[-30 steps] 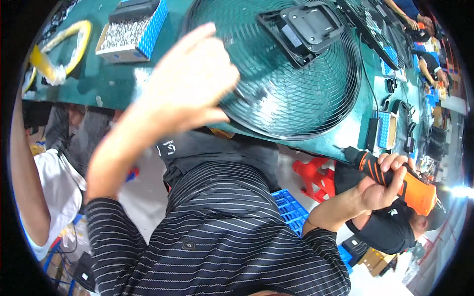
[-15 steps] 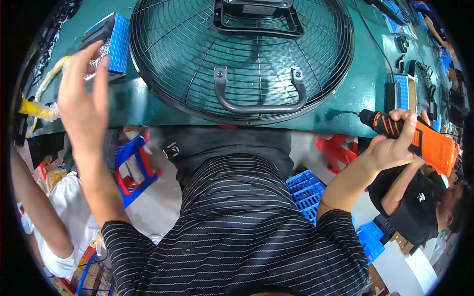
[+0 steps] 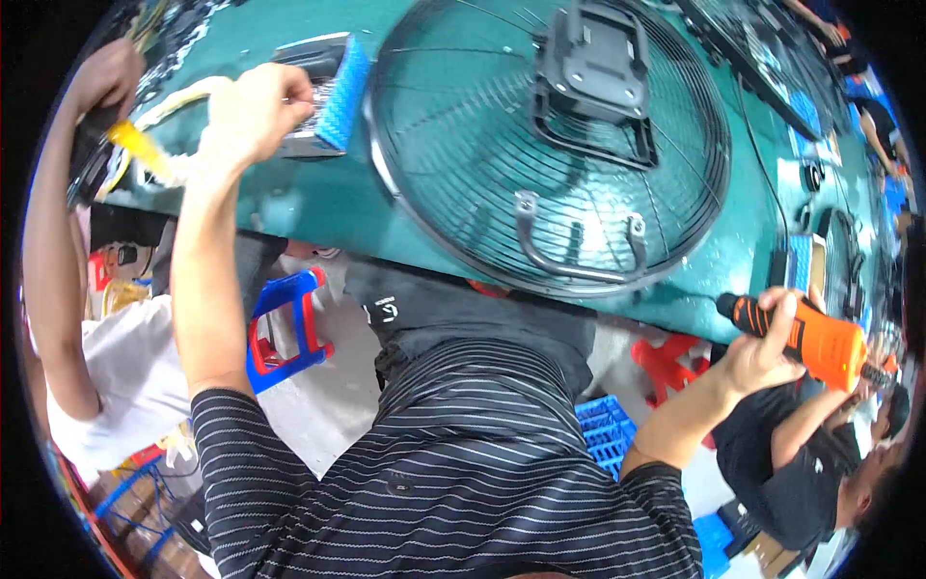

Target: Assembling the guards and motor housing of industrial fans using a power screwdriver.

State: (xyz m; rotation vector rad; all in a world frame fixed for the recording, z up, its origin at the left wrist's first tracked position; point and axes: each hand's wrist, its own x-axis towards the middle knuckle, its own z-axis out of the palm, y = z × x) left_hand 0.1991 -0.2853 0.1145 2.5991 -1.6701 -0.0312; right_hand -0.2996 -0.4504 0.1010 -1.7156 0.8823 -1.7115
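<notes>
My left hand (image 3: 249,121) is at the open blue-sided box (image 3: 344,96) of small shiny metal pieces, which look like screws. Its fingertips are pinched together over the box; anything between them is too small to make out. On the right, my right hand (image 3: 757,359) is wrapped round an orange and black power screwdriver (image 3: 820,343), with its nose toward the table edge. Between my hands a round black fan with a wire guard (image 3: 453,193) lies flat on the green table. A curved handle (image 3: 569,270) and a black bracket (image 3: 598,77) are on it.
A co-worker's arm (image 3: 58,261) reaches in at the left, near a yellow-handled tool (image 3: 135,143). At the right sits another person in black (image 3: 781,463). A second blue box (image 3: 799,261) and black parts lie on the table's right. Stools (image 3: 289,323) stand below.
My left hand has gone from raised with fingers apart to pinched over the box. The view has shifted and tilted; my right hand still grips the screwdriver.
</notes>
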